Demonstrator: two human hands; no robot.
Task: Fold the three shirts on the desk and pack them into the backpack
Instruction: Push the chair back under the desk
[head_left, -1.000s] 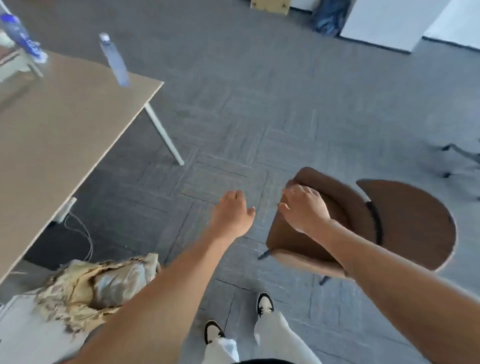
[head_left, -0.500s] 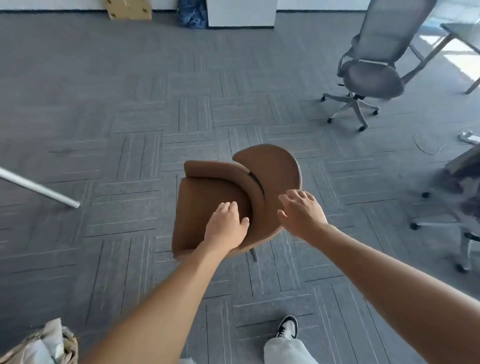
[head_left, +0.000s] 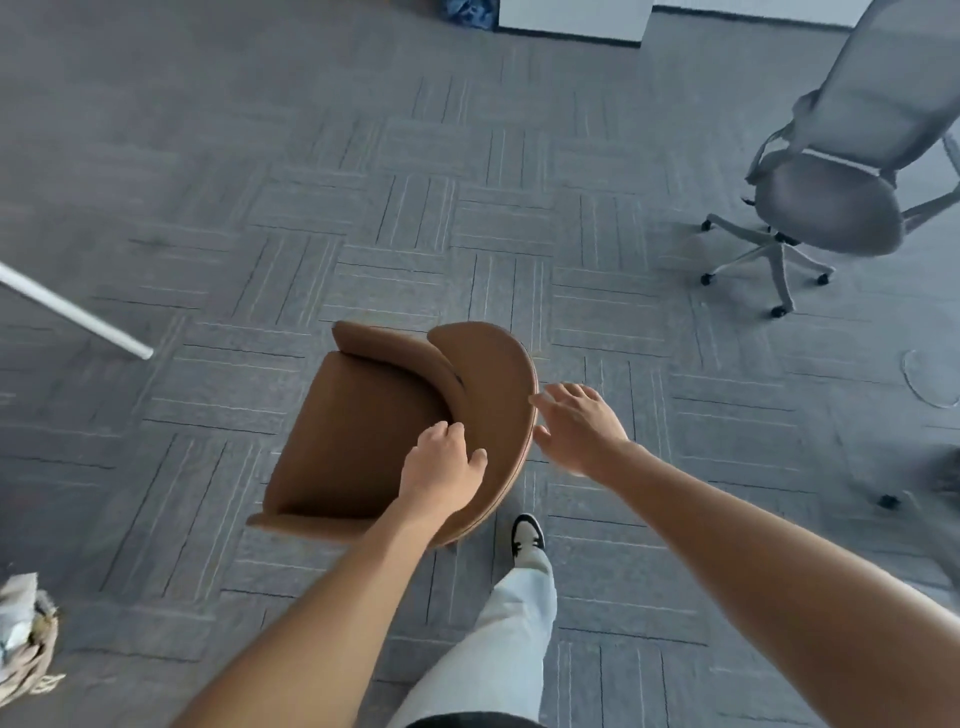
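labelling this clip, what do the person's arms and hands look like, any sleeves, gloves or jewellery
Both forearms are bare up to the bottom edge of the frame, with no sleeve in view. The left hand and right hand wear no gloves, and no watch, ring or bracelet shows. Lower down, the person wears light grey-white trousers and a black-and-white sneaker.

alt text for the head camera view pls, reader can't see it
Seen from above, a person's left hand holds the curved backrest of a brown chair while the open right hand reaches toward its outer edge. The chair stands on grey carpet tiles; a grey office chair is at the upper right and a white table leg at the left.
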